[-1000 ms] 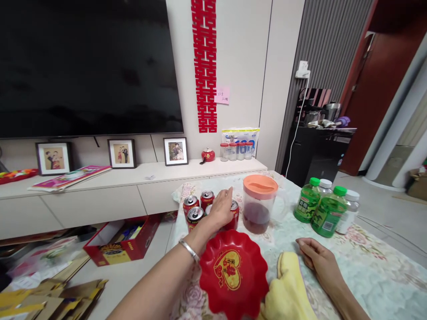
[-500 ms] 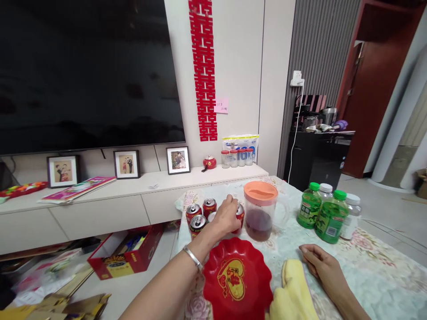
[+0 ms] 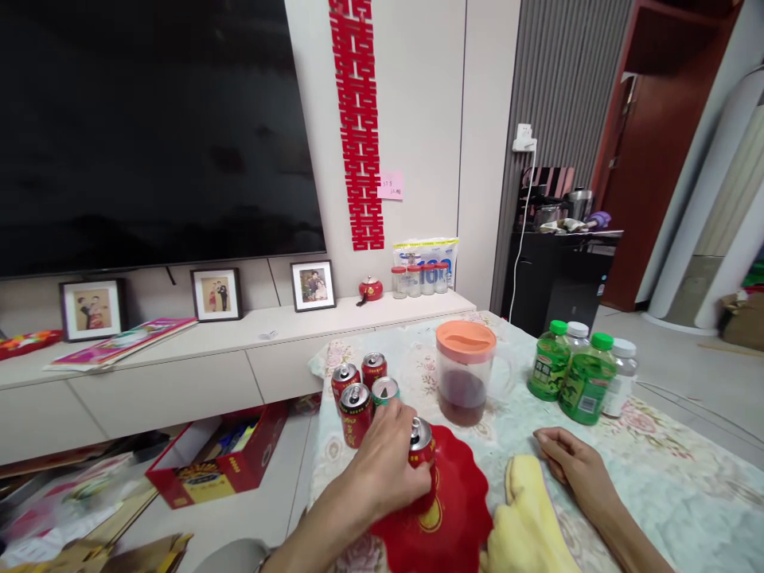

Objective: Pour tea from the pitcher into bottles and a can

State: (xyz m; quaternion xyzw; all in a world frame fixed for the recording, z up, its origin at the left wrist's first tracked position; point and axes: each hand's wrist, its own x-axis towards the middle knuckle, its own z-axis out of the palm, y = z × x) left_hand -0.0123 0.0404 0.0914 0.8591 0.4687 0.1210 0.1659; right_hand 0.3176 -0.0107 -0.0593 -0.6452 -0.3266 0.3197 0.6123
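Observation:
My left hand [image 3: 387, 461] is closed around a red drink can [image 3: 422, 442], holding it upright over the red scalloped plate [image 3: 459, 501]. The hand hides much of the can and part of the plate, so I cannot tell whether they touch. Beyond my wrist stand several more cans: a dark red can [image 3: 356, 418], two red ones behind it, and a green-topped can [image 3: 385, 390]. On the tablecloth to the right lies my right hand [image 3: 570, 461], its fingers loosely curled with nothing visible in them. Between it and the plate is a folded yellow cloth [image 3: 528, 517].
A pitcher [image 3: 462, 382] with an orange lid and dark liquid stands behind the plate. Green bottles [image 3: 588, 382] and white-capped bottles [image 3: 624, 378] are grouped at the right. A red box [image 3: 220, 461] sits on the floor, left of the table.
My left hand has brought the red can from beside the pitcher toward me, over the plate. My right hand has hardly moved. The view has shifted slightly.

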